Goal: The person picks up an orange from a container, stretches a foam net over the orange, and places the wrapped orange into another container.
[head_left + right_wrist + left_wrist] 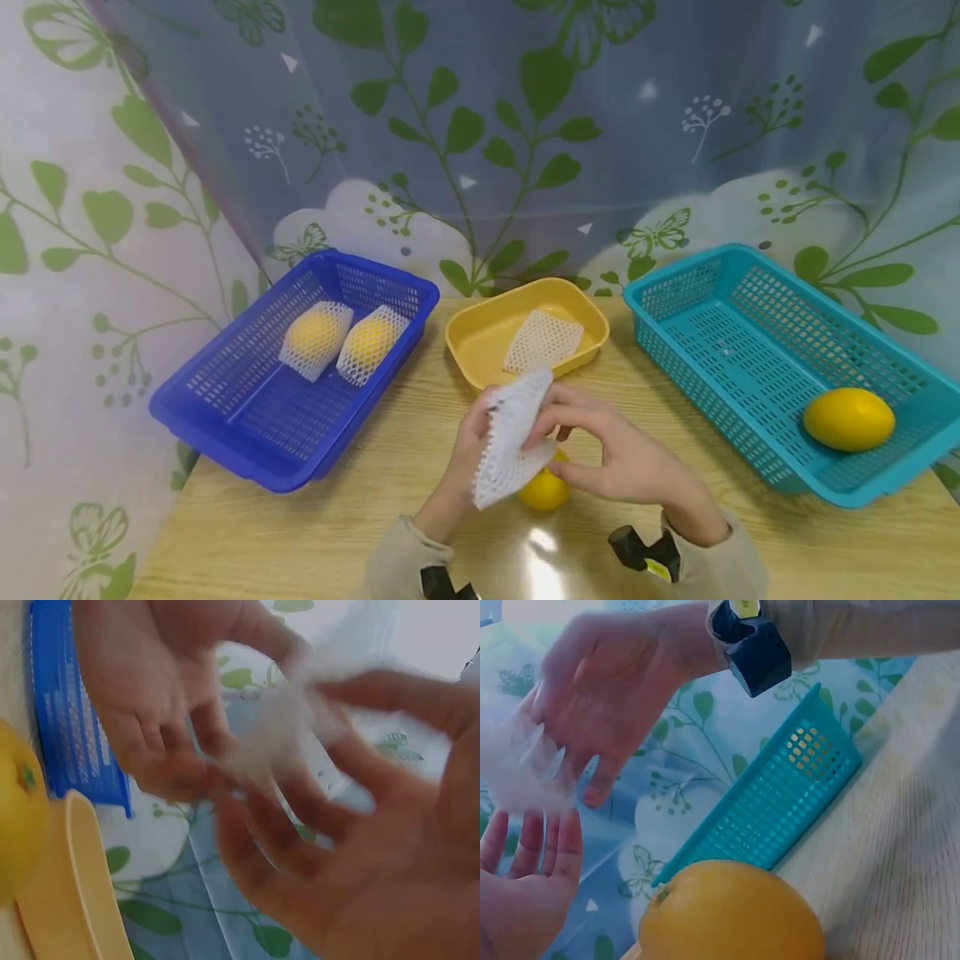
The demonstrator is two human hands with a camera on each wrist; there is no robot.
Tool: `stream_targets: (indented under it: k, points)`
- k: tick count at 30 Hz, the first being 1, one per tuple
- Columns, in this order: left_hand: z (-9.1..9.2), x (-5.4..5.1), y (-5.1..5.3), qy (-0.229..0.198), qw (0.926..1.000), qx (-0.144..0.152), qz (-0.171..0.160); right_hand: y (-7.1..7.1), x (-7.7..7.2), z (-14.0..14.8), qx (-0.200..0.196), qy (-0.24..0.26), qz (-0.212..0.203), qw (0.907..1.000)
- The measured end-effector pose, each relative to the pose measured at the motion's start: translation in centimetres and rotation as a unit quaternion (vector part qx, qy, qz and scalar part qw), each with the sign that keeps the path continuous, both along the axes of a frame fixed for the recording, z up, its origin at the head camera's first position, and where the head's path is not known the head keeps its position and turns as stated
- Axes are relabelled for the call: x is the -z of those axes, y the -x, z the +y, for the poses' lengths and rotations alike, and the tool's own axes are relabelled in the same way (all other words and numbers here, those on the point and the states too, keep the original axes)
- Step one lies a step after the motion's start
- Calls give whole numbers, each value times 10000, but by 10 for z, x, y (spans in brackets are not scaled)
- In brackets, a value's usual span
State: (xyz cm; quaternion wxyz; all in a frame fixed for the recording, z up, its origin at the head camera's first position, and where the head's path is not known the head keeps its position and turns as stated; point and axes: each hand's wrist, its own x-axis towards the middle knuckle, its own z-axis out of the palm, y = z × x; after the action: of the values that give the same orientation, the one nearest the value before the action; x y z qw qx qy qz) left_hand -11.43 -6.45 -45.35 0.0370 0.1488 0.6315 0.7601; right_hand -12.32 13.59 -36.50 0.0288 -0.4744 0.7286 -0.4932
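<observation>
A white foam net sleeve (513, 442) is held up between both hands in the head view. The left hand (459, 471) grips its left side, mostly hidden behind the net. With thumb and fingers, the right hand (618, 454) pinches the right side. Directly below them, a bare yellow fruit (545, 492) rests on the table, partly covered by the net and right hand. The net (517, 769) looks blurred in the left wrist view, between the left hand (529, 900) and right hand (615, 690). The right wrist view shows the blurred net (277, 724) at the fingers.
A blue basket (288, 417) at left holds two net-covered yellow fruits (315, 333). Behind the hands, a yellow tray (476, 337) contains another white net (546, 340). The teal basket (738, 358) at right holds one bare yellow fruit (849, 419). A patterned curtain hangs behind.
</observation>
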Motion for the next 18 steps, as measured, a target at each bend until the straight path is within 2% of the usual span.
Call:
stream_targets:
  k: [1, 2, 4, 5, 9, 12, 15, 18]
  points:
    - [2, -6, 0, -955, 9952, 167, -132, 0, -1, 1, -220, -65, 80, 9997]
    - [3, -13, -1, -1745, 9839, 293, -238, 0, -1, 1, -370, -112, 88, 9992]
    - [6, -21, -2, -1851, 9822, 307, -20, 1, -2, 1, -483, -86, -95, 9988]
    - [6, -22, -2, -1920, 9807, 350, 46, 1, -2, 1, -412, -17, -258, 9988]
    - [7, -24, -3, -1664, 9847, 354, 364, 2, 1, -2, 213, 222, -810, 9962]
    - [7, -23, -3, -1328, 9886, 349, 623, 1, 4, -3, 629, 192, -844, 9943]
    - [7, -24, -4, -1151, 9903, 396, 666, 1, 5, -5, 1075, 60, -890, 9902]
    - [8, -23, -6, -1041, 9918, 422, 604, 0, 5, -6, 1566, -108, -1020, 9823]
